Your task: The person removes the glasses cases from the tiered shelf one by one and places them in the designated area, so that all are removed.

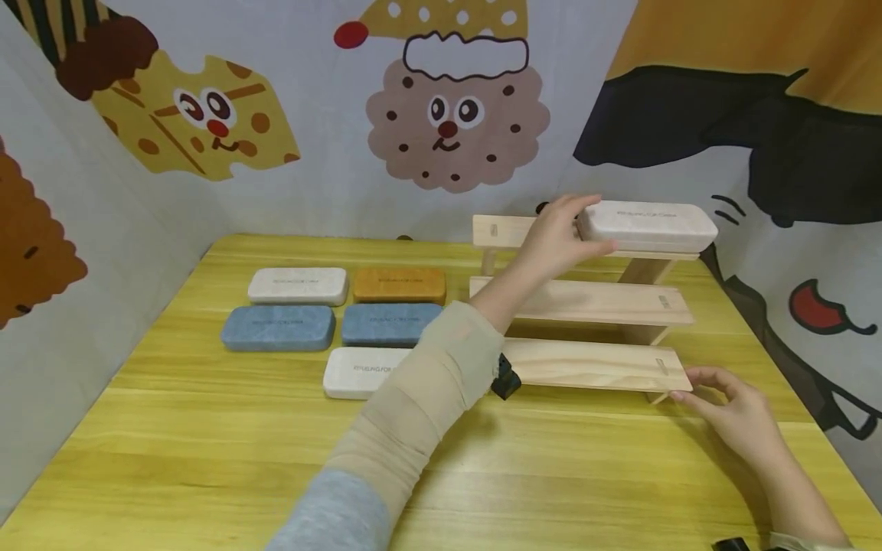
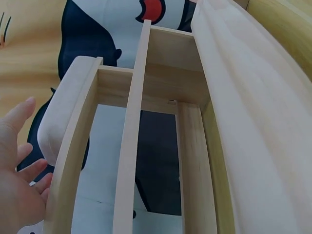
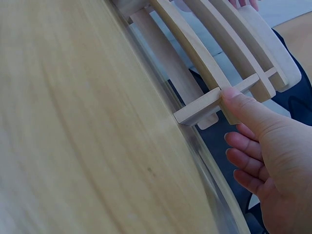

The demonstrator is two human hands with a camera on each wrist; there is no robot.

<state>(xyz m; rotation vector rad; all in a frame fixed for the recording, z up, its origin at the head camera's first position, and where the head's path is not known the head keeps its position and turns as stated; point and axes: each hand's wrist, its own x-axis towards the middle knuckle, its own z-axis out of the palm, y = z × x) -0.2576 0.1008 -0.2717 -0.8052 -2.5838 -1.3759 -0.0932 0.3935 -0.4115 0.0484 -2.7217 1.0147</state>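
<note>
A white glasses case (image 1: 648, 226) lies along the right part of the top tier of a three-tier wooden display stand (image 1: 596, 363). My left hand (image 1: 561, 237) is at the case's left end, thumb in front and fingers behind. In the left wrist view, the fingers of that hand (image 2: 22, 170) are spread beside the end of the case (image 2: 68, 107), not curled round it. My right hand (image 1: 737, 413) pinches the right end of the bottom tier. Its thumb (image 3: 243, 105) presses on the board's edge in the right wrist view, with the other fingers bent below.
On the table (image 1: 207, 459), left of the stand, lie a white case (image 1: 296, 286), an orange case (image 1: 400, 285), two blue cases, one at the left (image 1: 278, 328) and one beside it (image 1: 386, 323), and another white case (image 1: 361, 373) partly behind my left forearm. A printed curtain (image 1: 324, 207) hangs behind.
</note>
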